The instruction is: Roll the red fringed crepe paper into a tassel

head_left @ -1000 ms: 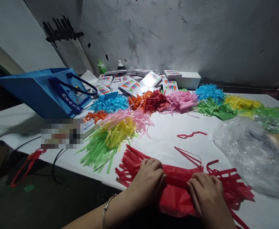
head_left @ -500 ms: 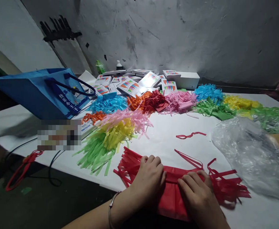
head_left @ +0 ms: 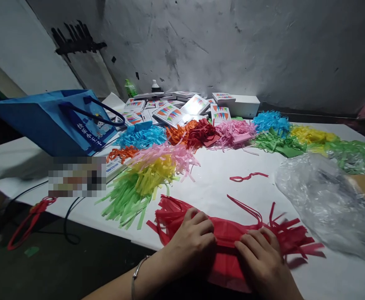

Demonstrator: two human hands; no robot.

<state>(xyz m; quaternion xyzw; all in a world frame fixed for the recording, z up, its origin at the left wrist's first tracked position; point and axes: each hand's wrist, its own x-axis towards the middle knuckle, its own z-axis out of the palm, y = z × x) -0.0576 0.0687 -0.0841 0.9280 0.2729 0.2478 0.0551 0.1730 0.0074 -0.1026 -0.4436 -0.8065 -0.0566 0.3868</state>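
Observation:
A red fringed tissue-paper tassel sheet (head_left: 227, 264) lies at the table's front edge, its strips fanning out on both sides and its plain middle toward me. My left hand (head_left: 190, 237) is closed on the left of the middle, fingers curled over the paper. On the right, my right hand (head_left: 260, 252) pinches the same folded band, its thumb hidden. Between the hands runs a narrow fold. A thin red strip sticks up behind my right hand. Farther back lies a loose twisted red paper strip (head_left: 247, 177).
Fringed paper bundles in green (head_left: 127, 200), yellow, pink (head_left: 235, 133), orange and blue (head_left: 143, 134) curve round the white table (head_left: 219, 183). Behind are flat printed boxes (head_left: 168, 113). A blue bag (head_left: 54, 121) stands left; clear plastic (head_left: 319, 200) lies right. Cables hang over the front edge.
Both hands have moved slightly toward me with the fold. The red paper behind them now bulges up more, and the right-hand fringe has drawn a little to the left.

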